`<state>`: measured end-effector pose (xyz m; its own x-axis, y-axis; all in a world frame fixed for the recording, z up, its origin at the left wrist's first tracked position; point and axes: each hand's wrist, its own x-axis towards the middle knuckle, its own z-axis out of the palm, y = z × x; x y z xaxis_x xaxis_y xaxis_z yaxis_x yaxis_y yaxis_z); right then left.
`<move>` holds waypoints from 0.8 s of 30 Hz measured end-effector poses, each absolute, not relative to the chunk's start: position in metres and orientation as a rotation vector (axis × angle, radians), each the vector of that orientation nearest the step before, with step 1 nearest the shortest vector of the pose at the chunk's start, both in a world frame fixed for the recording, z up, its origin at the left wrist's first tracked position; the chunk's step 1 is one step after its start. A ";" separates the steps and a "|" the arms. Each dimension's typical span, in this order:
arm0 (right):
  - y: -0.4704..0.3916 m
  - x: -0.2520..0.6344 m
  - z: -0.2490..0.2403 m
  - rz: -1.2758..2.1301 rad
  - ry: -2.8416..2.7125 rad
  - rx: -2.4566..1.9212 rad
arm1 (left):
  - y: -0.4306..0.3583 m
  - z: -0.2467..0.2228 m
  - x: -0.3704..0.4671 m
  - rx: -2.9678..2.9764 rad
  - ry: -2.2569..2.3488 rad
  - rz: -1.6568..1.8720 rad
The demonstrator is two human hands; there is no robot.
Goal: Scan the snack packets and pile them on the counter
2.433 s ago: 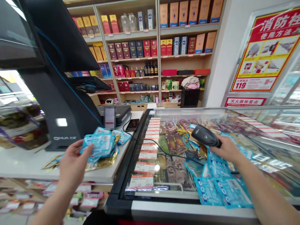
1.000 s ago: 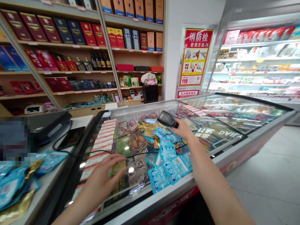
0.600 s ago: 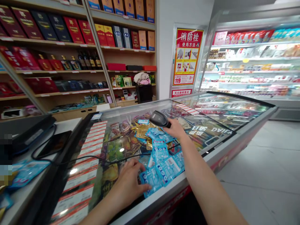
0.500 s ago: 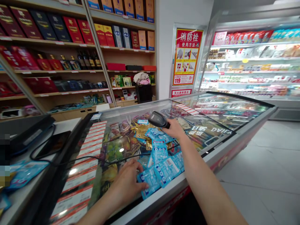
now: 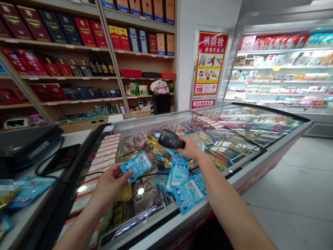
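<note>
Between the thumb and fingers of my left hand (image 5: 112, 182) is a blue packet (image 5: 139, 166), raised over the glass freezer top (image 5: 145, 217). My right hand (image 5: 191, 147) grips a black handheld scanner (image 5: 169, 139), its head pointing left above the packets. Below and beside the scanner lies a pile of blue packets (image 5: 179, 173) with gold packets (image 5: 158, 148) among them. One blue packet (image 5: 189, 195) rests at the freezer's near edge. A black cable (image 5: 153, 173) runs across the glass, partly behind the held packet.
At the left, a counter (image 5: 22, 222) holds a dark device (image 5: 33, 147), a black flat phone-like item (image 5: 61, 158) and more blue packets (image 5: 33, 189). Shelves of boxes (image 5: 85, 33) stand behind. A lit open fridge (image 5: 281, 76) is at the back right.
My left hand has lifted a blue packet from the near edge of the pile and moved it up and left. The scanner has shifted slightly left and down in view.
</note>
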<state>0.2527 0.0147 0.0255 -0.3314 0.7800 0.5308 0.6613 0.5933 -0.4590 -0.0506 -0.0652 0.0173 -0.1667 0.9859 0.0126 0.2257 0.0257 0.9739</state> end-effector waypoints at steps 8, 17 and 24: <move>-0.001 0.228 0.029 0.277 -2.258 -0.908 | -0.065 0.024 -0.055 1.074 1.472 1.392; -0.011 0.212 0.033 0.210 -2.439 -0.975 | -0.064 0.024 -0.057 1.100 1.497 1.411; -0.013 0.210 0.034 0.188 -2.446 -0.990 | -0.063 0.021 -0.059 1.083 1.488 1.426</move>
<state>0.2102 -0.0131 0.0339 -0.6163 0.6843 0.3898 0.6167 0.7272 -0.3016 -0.0595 -0.0626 0.0213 -0.3221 0.9466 0.0164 0.0567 0.0020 0.9984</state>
